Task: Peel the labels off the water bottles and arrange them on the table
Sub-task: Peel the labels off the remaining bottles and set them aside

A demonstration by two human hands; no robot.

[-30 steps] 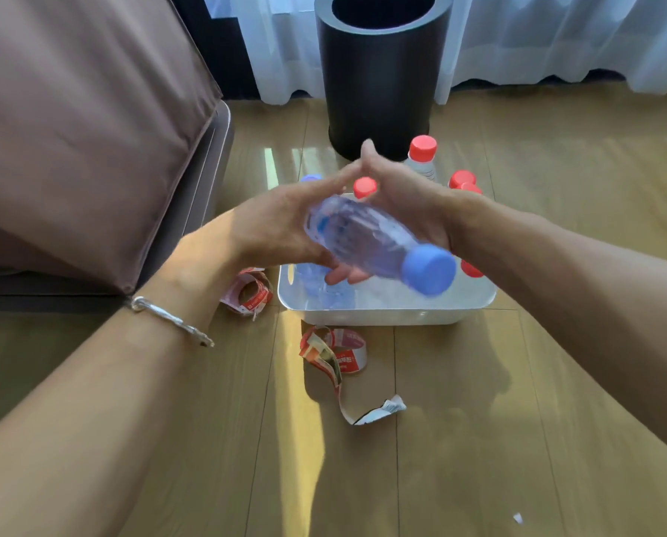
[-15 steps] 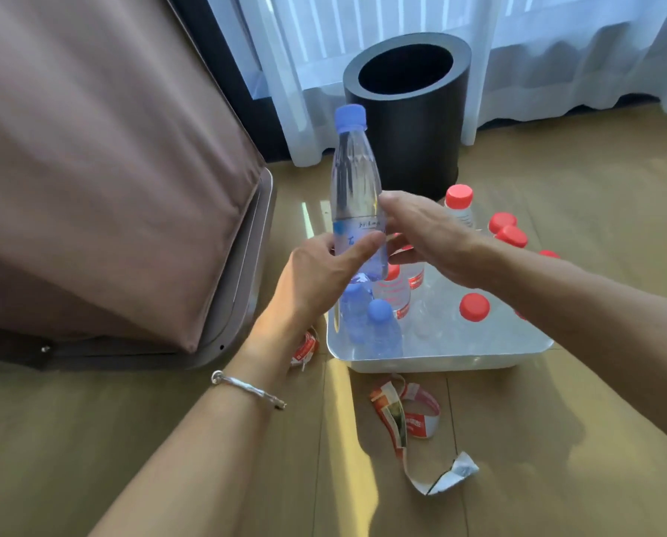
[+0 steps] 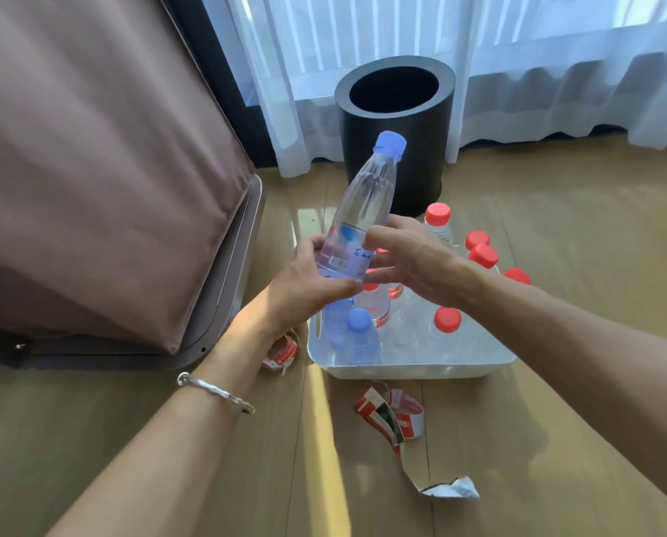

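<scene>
Left hand (image 3: pixel 308 288) grips the blue-cap bottle (image 3: pixel 367 199) above the tub (image 3: pixel 401 368), right hand (image 3: pixel 413 261) pinches its label (image 3: pixel 343 257), not off yet. Peeled strips (image 3: pixel 386 416) lie below the hands; some tub bottles (image 3: pixel 378 312) look labelled, so plenty left.

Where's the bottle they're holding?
Head view, middle: the blue-capped bottle tilts above the left end of the white tub, held by the left hand, right hand at its label.
</scene>
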